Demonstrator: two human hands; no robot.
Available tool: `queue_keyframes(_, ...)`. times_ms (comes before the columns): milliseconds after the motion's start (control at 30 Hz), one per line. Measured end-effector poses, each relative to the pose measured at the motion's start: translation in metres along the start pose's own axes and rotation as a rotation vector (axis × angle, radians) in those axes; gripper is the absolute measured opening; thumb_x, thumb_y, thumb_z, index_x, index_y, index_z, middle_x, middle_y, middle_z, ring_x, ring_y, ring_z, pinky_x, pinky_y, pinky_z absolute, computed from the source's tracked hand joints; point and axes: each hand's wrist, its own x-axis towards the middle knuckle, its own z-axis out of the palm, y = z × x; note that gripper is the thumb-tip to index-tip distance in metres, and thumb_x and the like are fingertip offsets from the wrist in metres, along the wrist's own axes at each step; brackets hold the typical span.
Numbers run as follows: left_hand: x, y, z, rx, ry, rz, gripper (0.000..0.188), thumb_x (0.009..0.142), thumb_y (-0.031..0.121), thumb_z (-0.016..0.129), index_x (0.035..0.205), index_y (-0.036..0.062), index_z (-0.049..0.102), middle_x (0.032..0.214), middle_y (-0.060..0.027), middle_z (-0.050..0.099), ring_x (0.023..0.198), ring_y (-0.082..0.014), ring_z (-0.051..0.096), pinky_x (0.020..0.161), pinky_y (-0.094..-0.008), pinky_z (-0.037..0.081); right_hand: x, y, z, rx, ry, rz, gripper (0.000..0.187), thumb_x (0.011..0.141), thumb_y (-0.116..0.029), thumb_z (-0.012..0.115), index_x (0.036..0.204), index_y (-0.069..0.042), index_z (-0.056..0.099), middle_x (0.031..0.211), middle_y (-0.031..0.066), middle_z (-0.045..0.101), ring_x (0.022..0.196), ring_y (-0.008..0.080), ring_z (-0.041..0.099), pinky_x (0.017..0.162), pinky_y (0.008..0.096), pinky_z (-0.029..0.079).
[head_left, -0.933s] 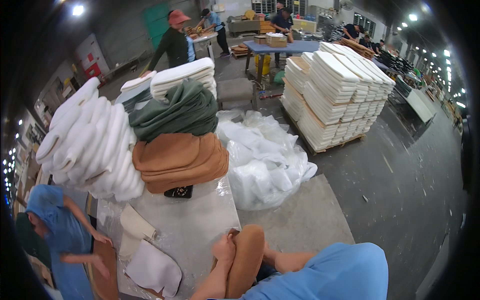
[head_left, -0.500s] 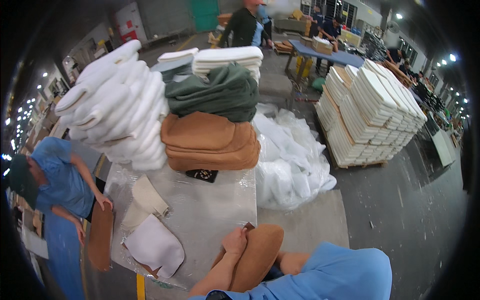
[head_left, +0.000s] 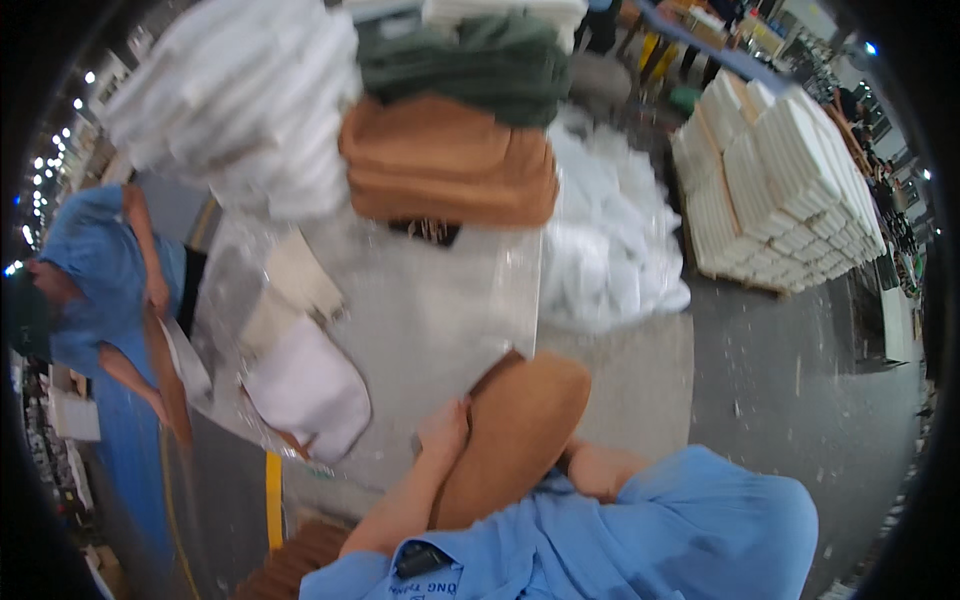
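Observation:
A rounded, oblong brown cushion (head_left: 527, 420) stands tilted against me at the table's near edge. My left hand (head_left: 445, 428) grips its left edge, fingers closed on the fabric. At its lower right side, my right hand (head_left: 602, 470) holds the cushion, its fingertips partly hidden behind it. The fabric looks thick and plump, with a dark edge along the upper left. Left of my hands lies a white rounded pad (head_left: 310, 385) on the plastic-covered table (head_left: 430, 300), with a bit of brown showing under it. A beige fabric piece (head_left: 298, 280) lies just beyond the pad.
Folded brown covers (head_left: 450, 170) and green covers (head_left: 460, 65) are stacked at the table's far side, beside a tall white pad pile (head_left: 240, 110). Bagged white filling (head_left: 610, 230) sits right of it. Further right stands a pallet stack (head_left: 775, 185). A co-worker (head_left: 95, 270) handles brown and white pieces at left.
The view has tilted down, so the table's things sit higher in the picture. More of the brown cushion shows between my hands. A white piece now shows beside the co-worker's brown one.

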Motion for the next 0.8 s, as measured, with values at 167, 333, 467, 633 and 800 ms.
queue_keyframes(167,-0.004,0.007,0.002,-0.003,0.116,-0.057,0.04,0.108,0.042,0.054,0.088,0.009,0.062,0.077,-0.0194,0.072,0.072,-0.0455,0.07,0.064,-0.0583,0.053,0.0,0.008,0.006,-0.011,0.042,0.01,0.049,0.112,-0.046,0.046,0.139,-0.008,0.06,0.132,0.0118,0.07,0.113,0.0283,0.07,0.097,0.0478,0.057)
queue_keyframes(333,0.015,0.015,-0.02,-0.06,-0.121,-0.106,0.044,0.108,0.047,0.053,0.104,0.0068,0.07,0.094,-0.0213,0.075,0.09,-0.0431,0.072,0.077,-0.0552,0.055,-0.011,-0.015,0.009,-0.045,0.023,0.006,0.05,0.112,-0.047,0.046,0.139,-0.008,0.06,0.133,0.0117,0.07,0.113,0.0283,0.07,0.097,0.0479,0.057)
queue_keyframes(467,0.057,0.054,-0.045,-0.192,-0.345,-0.153,0.049,0.108,0.049,0.051,0.114,0.0063,0.073,0.108,-0.0224,0.075,0.106,-0.0414,0.071,0.09,-0.0527,0.054,0.004,-0.041,0.037,-0.081,-0.031,-0.013,0.051,0.112,-0.048,0.046,0.14,-0.008,0.06,0.133,0.0116,0.07,0.114,0.0284,0.07,0.098,0.048,0.057)
queue_keyframes(633,0.073,0.089,0.001,-0.128,-0.103,0.036,0.047,0.108,0.049,0.05,0.101,0.0085,0.072,0.093,-0.0177,0.076,0.088,-0.0415,0.073,0.075,-0.0534,0.055,0.039,-0.027,0.076,-0.065,-0.012,0.005,0.052,0.111,-0.049,0.046,0.14,-0.008,0.06,0.133,0.0115,0.07,0.114,0.0284,0.07,0.098,0.0481,0.057)
queue_keyframes(800,0.071,0.083,0.026,-0.147,0.044,0.021,0.041,0.108,0.046,0.053,0.093,0.0104,0.065,0.082,-0.0146,0.075,0.075,-0.0416,0.071,0.065,-0.0546,0.054,0.052,-0.01,0.09,-0.06,0.009,0.008,0.053,0.111,-0.05,0.046,0.141,-0.008,0.06,0.134,0.0113,0.07,0.115,0.0284,0.07,0.099,0.0481,0.056)
